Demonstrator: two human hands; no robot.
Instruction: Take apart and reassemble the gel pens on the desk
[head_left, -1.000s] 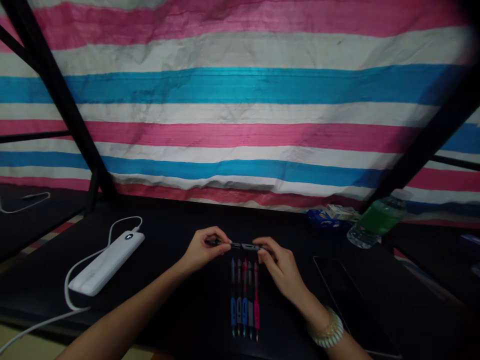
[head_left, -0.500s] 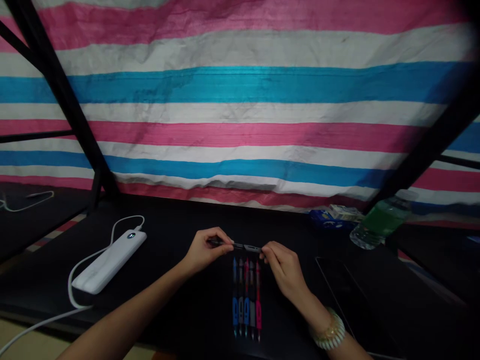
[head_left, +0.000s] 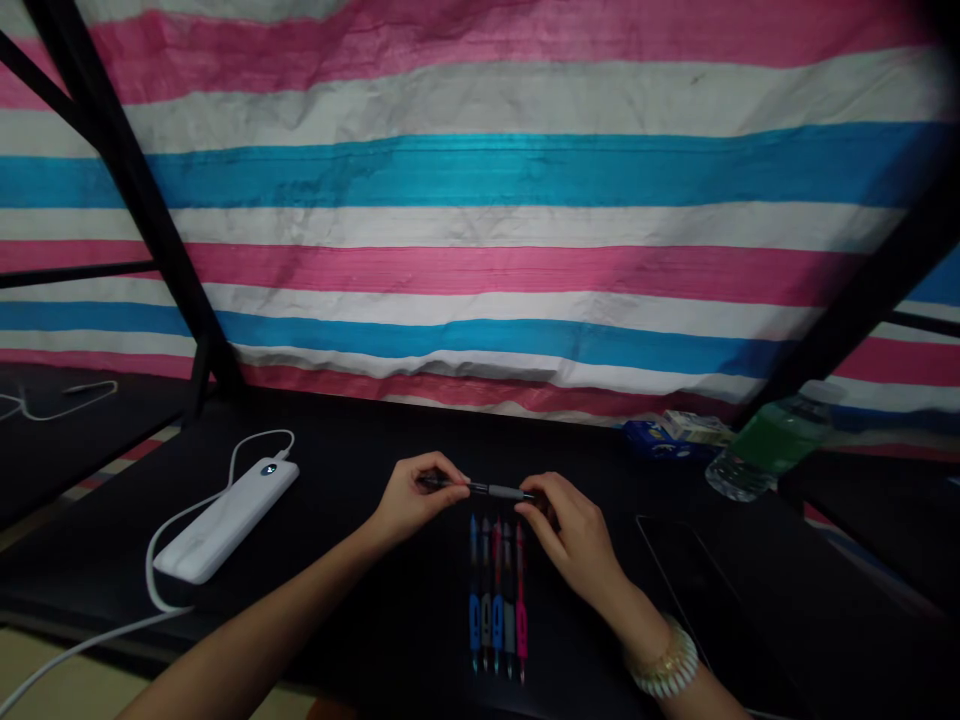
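Observation:
A dark pen with a grey section lies level between my two hands, above the black table. My left hand pinches its left end between thumb and fingers. At its right end, the thumb and fingertips of my right hand close on it. Just below sits a row of several pens, side by side and upright in view. Among them are a blue pen at the left, a grey one and a pink pen at the right end.
A white power bank with a cable lies on the black table at left. On the right are a dark phone or tablet, a blue packet and a tilted green-labelled bottle. Black frame posts flank a striped sheet.
My right thumb and fingers have shifted their hold on the pen's right end, and the pen has turned slightly. The whole view has moved a little, shifting the objects rightward.

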